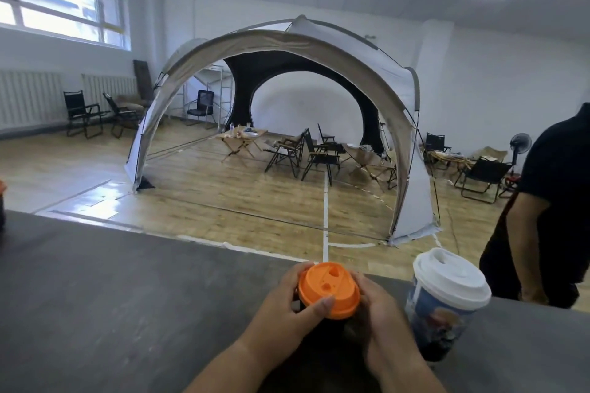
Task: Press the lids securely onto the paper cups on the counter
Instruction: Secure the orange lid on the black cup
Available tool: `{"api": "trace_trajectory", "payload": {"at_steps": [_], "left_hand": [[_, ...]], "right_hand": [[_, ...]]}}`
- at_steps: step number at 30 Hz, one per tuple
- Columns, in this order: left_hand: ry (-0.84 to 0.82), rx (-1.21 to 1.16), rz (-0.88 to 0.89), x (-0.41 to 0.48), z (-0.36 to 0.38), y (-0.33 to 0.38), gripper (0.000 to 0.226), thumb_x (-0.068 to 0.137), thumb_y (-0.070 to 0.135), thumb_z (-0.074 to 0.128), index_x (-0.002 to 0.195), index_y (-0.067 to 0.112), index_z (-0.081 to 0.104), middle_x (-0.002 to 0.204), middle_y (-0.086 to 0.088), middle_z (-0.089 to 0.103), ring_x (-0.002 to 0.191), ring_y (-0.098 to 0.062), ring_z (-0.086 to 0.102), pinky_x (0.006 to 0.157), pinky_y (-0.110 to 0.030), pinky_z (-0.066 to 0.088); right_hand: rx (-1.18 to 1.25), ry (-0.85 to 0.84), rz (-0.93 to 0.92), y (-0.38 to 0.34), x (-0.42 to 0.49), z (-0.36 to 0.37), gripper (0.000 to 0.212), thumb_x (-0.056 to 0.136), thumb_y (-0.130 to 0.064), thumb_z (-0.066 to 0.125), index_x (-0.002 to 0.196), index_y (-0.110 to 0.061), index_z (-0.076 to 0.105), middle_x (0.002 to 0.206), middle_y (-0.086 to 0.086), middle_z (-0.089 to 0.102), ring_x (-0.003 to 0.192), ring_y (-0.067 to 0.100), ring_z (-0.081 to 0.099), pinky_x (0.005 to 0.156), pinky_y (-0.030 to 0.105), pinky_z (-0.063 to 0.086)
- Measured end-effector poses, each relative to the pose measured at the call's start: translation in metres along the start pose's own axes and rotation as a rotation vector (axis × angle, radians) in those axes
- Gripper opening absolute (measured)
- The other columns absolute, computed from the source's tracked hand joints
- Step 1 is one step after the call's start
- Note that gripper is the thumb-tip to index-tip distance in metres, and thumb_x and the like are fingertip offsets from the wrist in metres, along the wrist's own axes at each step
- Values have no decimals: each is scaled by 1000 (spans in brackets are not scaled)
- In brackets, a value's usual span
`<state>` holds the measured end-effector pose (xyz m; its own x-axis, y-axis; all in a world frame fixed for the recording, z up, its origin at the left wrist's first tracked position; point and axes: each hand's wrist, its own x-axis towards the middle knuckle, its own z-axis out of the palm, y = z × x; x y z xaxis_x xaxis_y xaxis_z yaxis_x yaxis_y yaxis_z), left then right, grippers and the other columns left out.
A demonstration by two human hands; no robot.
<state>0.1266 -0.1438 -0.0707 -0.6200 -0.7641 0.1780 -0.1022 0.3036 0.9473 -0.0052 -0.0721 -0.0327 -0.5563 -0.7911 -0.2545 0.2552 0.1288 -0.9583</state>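
Note:
An orange lid point(329, 289) sits on top of a dark cup that my hands mostly hide, near the far edge of the grey counter point(111, 297). My left hand point(287, 313) grips the cup from the left, its thumb lying on the lid's front rim. On the other side my right hand point(376, 313) wraps around the cup just under the lid. To the right stands a blue printed paper cup point(437, 325) with a white lid point(450, 277) on it, apart from my hands.
A person in a dark shirt point(549, 201) stands beyond the counter at the far right. An orange-and-dark object point(2, 201) shows at the left edge. Behind the counter lies a wooden floor with a large domed tent point(287, 51) and folding chairs.

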Motion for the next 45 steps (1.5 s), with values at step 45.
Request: {"api": "trace_trajectory", "payload": {"at_steps": [45], "left_hand": [[418, -5, -68, -4, -11, 9, 21, 95, 39, 53, 114, 35, 59, 64, -8, 63, 62, -19, 63, 63, -31, 54]], "right_hand": [[-148, -275, -226, 24, 1, 3, 29, 100, -23, 44, 124, -31, 58, 115, 1, 67, 101, 15, 67, 81, 27, 52]]}}
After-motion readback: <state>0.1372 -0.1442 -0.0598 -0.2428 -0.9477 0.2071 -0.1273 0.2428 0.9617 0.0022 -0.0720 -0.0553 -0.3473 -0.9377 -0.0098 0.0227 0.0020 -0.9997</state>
